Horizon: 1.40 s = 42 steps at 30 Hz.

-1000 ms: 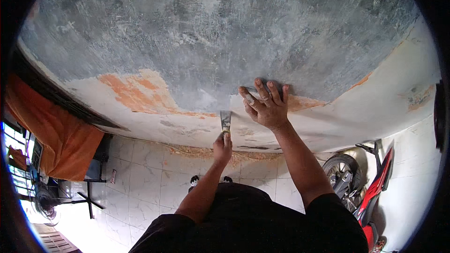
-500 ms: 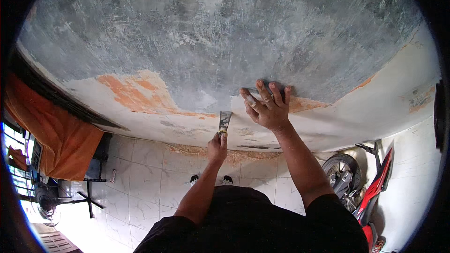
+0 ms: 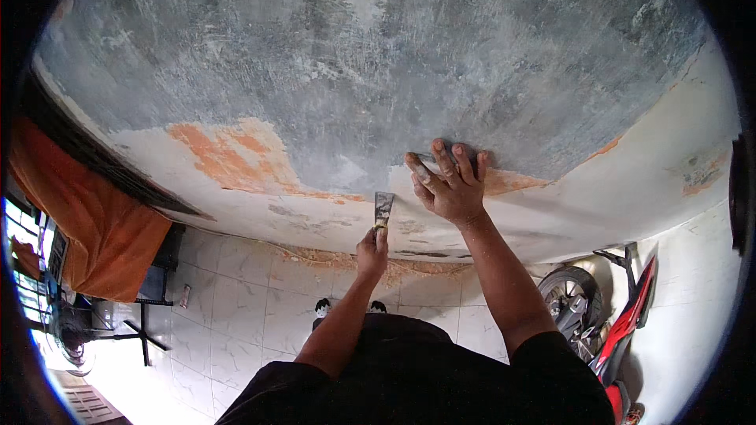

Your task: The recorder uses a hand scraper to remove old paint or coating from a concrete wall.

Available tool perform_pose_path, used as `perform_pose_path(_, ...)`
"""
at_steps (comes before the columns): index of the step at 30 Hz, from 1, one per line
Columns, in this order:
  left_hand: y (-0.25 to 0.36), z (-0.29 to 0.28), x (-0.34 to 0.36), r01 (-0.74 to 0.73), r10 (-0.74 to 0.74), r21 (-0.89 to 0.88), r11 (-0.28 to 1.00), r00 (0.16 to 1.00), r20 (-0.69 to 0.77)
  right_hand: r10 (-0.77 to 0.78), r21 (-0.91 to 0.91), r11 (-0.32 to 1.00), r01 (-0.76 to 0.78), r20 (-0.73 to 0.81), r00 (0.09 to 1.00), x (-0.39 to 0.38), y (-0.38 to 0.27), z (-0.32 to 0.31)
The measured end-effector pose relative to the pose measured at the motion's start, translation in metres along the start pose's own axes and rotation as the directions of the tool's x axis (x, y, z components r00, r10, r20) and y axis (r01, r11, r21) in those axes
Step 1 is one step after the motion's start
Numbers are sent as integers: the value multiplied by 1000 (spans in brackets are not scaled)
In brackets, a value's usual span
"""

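My left hand [image 3: 372,252] grips the handle of a putty knife [image 3: 383,206], its smeared metal blade pointing up at the lower edge of the grey coating. Up and to the right, my right hand [image 3: 453,187] is against the wall [image 3: 331,86], fingers spread. Behind those fingers shows a dark, flat, blade-like piece [image 3: 426,159], mostly covered by the hand, so its exact kind is hidden. Pale paste marks the fingers. Grey coating covers most of the wall, with orange patches [image 3: 228,153] and a whitish band below it.
Crumbs and flakes [image 3: 339,258] lie along the wall's foot on the tiled floor [image 3: 244,295]. A red motorcycle [image 3: 630,315] stands at the right. On the left are an orange cloth [image 3: 87,220], a standing fan [image 3: 75,338] and a black stand [image 3: 143,337].
The putty knife and my left hand have shifted slightly right and down. My right hand keeps nearly the same place and pose on the wall.
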<state>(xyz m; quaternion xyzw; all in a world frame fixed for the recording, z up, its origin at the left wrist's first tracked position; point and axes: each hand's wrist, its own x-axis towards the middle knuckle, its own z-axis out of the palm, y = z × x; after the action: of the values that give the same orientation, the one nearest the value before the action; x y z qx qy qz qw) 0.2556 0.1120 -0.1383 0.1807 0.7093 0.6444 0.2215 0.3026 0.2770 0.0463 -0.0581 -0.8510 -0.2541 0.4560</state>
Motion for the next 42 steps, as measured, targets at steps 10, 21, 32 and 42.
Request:
perform_pose_path(10, 29, 2, 13, -62, 54, -258, 964, 998, -36, -31, 44, 999, 30, 15, 999, 4, 0, -6)
perform_pose_path(21, 31, 5, 6, 6, -9, -225, 974, 1000, -12, -21, 63, 998, 18, 44, 999, 4, 0, -10)
perform_pose_path(32, 40, 5, 7, -93, 82, -192, 977, 995, -64, -9, 107, 994, 3, 54, 998, 3, -1, -10)
perform_pose_path(42, 49, 1, 3, -18, 17, -30, 999, 999, -41, -10, 82, 997, 5, 51, 999, 4, 4, -6)
